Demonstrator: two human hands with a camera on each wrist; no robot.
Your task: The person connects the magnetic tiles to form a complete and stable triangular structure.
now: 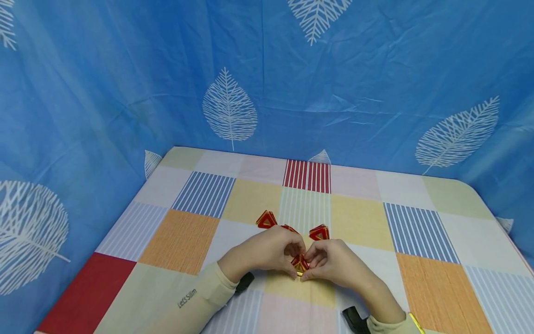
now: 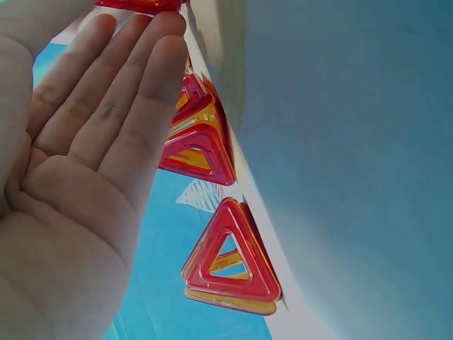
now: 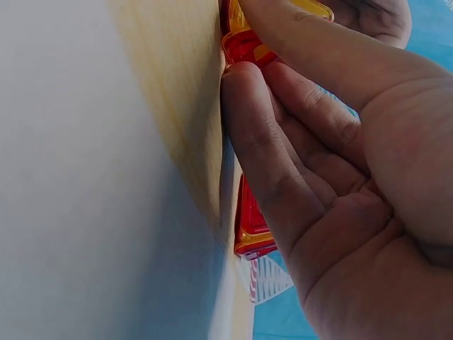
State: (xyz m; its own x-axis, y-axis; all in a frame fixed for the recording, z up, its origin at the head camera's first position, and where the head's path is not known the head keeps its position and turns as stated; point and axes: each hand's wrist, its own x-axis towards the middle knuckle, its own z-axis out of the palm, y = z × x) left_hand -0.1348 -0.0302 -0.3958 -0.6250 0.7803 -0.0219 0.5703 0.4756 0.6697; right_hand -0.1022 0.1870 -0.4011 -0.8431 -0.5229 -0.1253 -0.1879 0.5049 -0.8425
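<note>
A small red and yellow triangular magnetic-tile pyramid (image 1: 299,263) rests on the patchwork cloth between both hands. My left hand (image 1: 271,250) holds its left side between thumb and fingers. From the other side my right hand (image 1: 340,264) pinches it, thumb near the base; the right wrist view shows these fingers against the red and yellow tiles (image 3: 248,46). In the left wrist view the left fingers stretch up to a red tile edge (image 2: 145,6). Just beyond the hands stand similar pyramids, one at left (image 1: 266,220), one at right (image 1: 319,232), and one partly hidden (image 1: 289,228) behind the left hand.
The table bears a patchwork cloth (image 1: 179,241) of plain and striped squares. Blue curtains (image 1: 267,116) with white leaf prints hang behind it and along the sides. Black devices (image 1: 244,284) are worn at both wrists.
</note>
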